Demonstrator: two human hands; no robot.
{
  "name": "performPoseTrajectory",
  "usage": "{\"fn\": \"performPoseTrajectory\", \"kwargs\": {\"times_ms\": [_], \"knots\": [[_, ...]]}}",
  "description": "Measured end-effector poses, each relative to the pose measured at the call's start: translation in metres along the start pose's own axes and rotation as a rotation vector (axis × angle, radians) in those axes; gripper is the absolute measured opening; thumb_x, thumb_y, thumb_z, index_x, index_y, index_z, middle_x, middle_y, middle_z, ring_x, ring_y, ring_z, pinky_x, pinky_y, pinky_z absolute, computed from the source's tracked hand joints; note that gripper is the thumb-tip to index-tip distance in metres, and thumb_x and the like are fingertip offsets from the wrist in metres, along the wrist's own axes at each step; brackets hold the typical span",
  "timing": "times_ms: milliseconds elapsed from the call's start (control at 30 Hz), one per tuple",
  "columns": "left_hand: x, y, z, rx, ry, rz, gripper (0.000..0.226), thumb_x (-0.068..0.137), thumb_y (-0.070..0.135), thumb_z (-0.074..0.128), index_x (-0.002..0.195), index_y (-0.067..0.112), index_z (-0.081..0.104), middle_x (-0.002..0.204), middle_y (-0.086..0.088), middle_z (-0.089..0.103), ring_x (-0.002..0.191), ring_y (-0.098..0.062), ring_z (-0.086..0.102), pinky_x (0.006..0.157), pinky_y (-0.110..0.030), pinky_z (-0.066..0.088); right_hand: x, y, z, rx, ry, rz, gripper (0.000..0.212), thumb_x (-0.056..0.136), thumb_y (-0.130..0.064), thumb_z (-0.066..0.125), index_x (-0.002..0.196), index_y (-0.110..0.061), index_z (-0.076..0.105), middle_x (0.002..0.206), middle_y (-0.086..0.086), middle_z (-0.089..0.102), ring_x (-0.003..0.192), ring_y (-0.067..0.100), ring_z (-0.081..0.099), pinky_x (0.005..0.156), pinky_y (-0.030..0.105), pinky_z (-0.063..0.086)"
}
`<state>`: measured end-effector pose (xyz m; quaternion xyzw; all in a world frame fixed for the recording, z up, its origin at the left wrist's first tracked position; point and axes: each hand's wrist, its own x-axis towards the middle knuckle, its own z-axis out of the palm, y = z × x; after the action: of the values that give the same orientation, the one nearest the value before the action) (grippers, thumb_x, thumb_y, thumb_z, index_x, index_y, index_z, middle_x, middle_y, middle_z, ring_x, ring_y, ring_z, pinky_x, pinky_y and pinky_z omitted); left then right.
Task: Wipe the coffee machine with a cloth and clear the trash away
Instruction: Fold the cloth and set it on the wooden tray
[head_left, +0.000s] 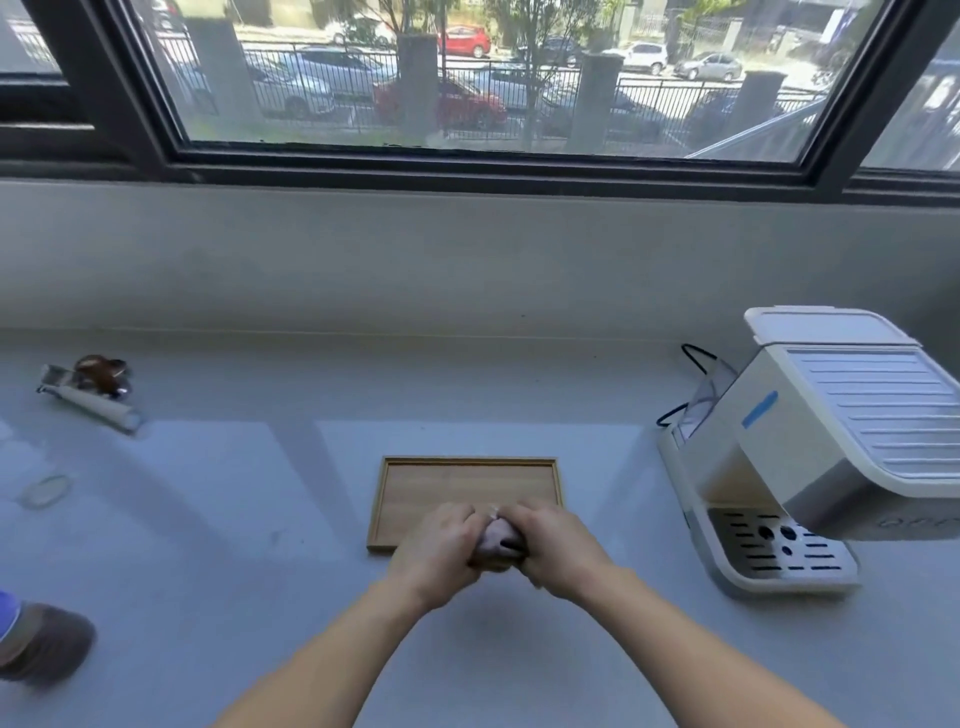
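Note:
Both hands meet over the near edge of a wooden tray (467, 475) in the middle of the grey counter. My left hand (434, 553) and my right hand (558, 545) are closed together around a small bunched pale purple cloth (496, 538), which is mostly hidden between the fingers. The white coffee machine (831, 441) stands at the right, its perforated drip tray (779, 551) facing me. It is well apart from both hands.
A portafilter with a white handle (88, 397) lies at the far left beside a brown crumpled object (101, 371). A clear round lid (45, 491) rests nearer. A brown and blue thing (36, 642) sits at the left edge. A black cable (696, 358) runs behind the machine.

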<state>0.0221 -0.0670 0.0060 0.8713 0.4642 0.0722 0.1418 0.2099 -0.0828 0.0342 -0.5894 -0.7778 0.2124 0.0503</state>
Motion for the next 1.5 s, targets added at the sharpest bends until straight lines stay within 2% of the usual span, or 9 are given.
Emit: {"fn": "performPoseTrajectory", "kwargs": {"times_ms": [300, 433, 600, 767, 933, 1167, 1333, 1433, 1500], "knots": [[0.041, -0.011, -0.014, -0.041, 0.066, -0.063, 0.043, 0.082, 0.025, 0.064, 0.123, 0.019, 0.054, 0.115, -0.003, 0.062, 0.106, -0.024, 0.053, 0.078, -0.034, 0.044, 0.046, 0.011, -0.014, 0.011, 0.094, -0.020, 0.031, 0.082, -0.014, 0.057, 0.112, -0.020, 0.063, 0.107, 0.007, 0.061, 0.101, 0.029, 0.058, 0.080, 0.036, 0.047], [0.051, -0.019, -0.011, 0.006, 0.038, -0.093, 0.046, 0.082, 0.031, 0.064, 0.126, 0.022, 0.052, 0.114, -0.003, 0.059, 0.107, -0.024, 0.052, 0.071, -0.030, 0.032, 0.059, 0.017, -0.008, 0.032, 0.091, -0.007, 0.033, 0.085, -0.014, 0.057, 0.117, -0.020, 0.062, 0.109, 0.008, 0.060, 0.102, 0.031, 0.058, 0.083, 0.038, 0.048], [0.061, -0.030, -0.004, -0.004, -0.029, -0.108, 0.040, 0.086, 0.026, 0.058, 0.125, 0.020, 0.052, 0.114, -0.004, 0.059, 0.107, -0.026, 0.050, 0.085, -0.039, 0.044, 0.073, 0.021, 0.001, 0.015, 0.041, 0.019, 0.036, 0.079, -0.007, 0.057, 0.114, -0.016, 0.061, 0.112, 0.008, 0.057, 0.105, 0.031, 0.056, 0.085, 0.041, 0.048], [0.066, -0.037, 0.001, 0.037, -0.100, -0.113, 0.050, 0.082, 0.019, 0.056, 0.131, 0.019, 0.048, 0.117, -0.006, 0.058, 0.108, -0.028, 0.050, 0.086, -0.041, 0.043, 0.080, 0.025, 0.012, 0.025, 0.041, 0.033, 0.040, 0.080, -0.007, 0.057, 0.119, -0.016, 0.060, 0.116, 0.006, 0.050, 0.099, 0.031, 0.058, 0.083, 0.041, 0.049], [0.067, -0.041, 0.004, 0.057, -0.161, -0.114, 0.045, 0.084, 0.019, 0.055, 0.128, 0.017, 0.049, 0.118, -0.007, 0.059, 0.107, -0.030, 0.053, 0.084, -0.046, 0.046, 0.083, 0.029, 0.019, -0.004, 0.007, 0.043, 0.042, 0.078, -0.005, 0.059, 0.120, -0.014, 0.059, 0.120, 0.006, 0.046, 0.095, 0.034, 0.058, 0.080, 0.042, 0.050], [0.066, -0.040, 0.007, 0.085, -0.178, -0.106, 0.046, 0.081, 0.018, 0.056, 0.126, 0.017, 0.050, 0.121, -0.006, 0.057, 0.113, -0.027, 0.050, 0.088, -0.042, 0.045, 0.082, 0.030, 0.023, -0.041, -0.020, 0.030, 0.035, 0.079, -0.008, 0.060, 0.114, -0.015, 0.059, 0.118, 0.006, 0.049, 0.097, 0.034, 0.057, 0.080, 0.042, 0.049], [0.065, -0.040, 0.006, 0.037, -0.200, -0.105, 0.056, 0.075, 0.036, 0.057, 0.128, 0.021, 0.049, 0.116, -0.003, 0.057, 0.112, -0.025, 0.050, 0.090, -0.041, 0.045, 0.082, 0.033, 0.019, 0.002, -0.066, 0.037, 0.044, 0.078, -0.007, 0.060, 0.121, -0.017, 0.057, 0.121, 0.005, 0.047, 0.102, 0.034, 0.056, 0.083, 0.042, 0.049], [0.063, -0.041, 0.006, 0.000, -0.211, -0.141, 0.068, 0.075, 0.053, 0.051, 0.136, 0.026, 0.044, 0.121, -0.002, 0.056, 0.114, -0.024, 0.050, 0.096, -0.041, 0.043, 0.082, 0.034, 0.018, 0.061, -0.087, 0.043, 0.055, 0.073, -0.017, 0.071, 0.127, -0.021, 0.057, 0.121, 0.004, 0.048, 0.104, 0.030, 0.055, 0.087, 0.039, 0.049], [0.063, -0.041, 0.007, -0.005, -0.214, -0.160, 0.066, 0.078, 0.053, 0.051, 0.139, 0.028, 0.042, 0.123, -0.001, 0.055, 0.117, -0.024, 0.049, 0.097, -0.041, 0.042, 0.082, 0.035, 0.017, 0.094, -0.106, 0.053, 0.066, 0.069, -0.024, 0.078, 0.131, -0.024, 0.055, 0.122, 0.003, 0.049, 0.107, 0.028, 0.055, 0.089, 0.037, 0.048]]}}
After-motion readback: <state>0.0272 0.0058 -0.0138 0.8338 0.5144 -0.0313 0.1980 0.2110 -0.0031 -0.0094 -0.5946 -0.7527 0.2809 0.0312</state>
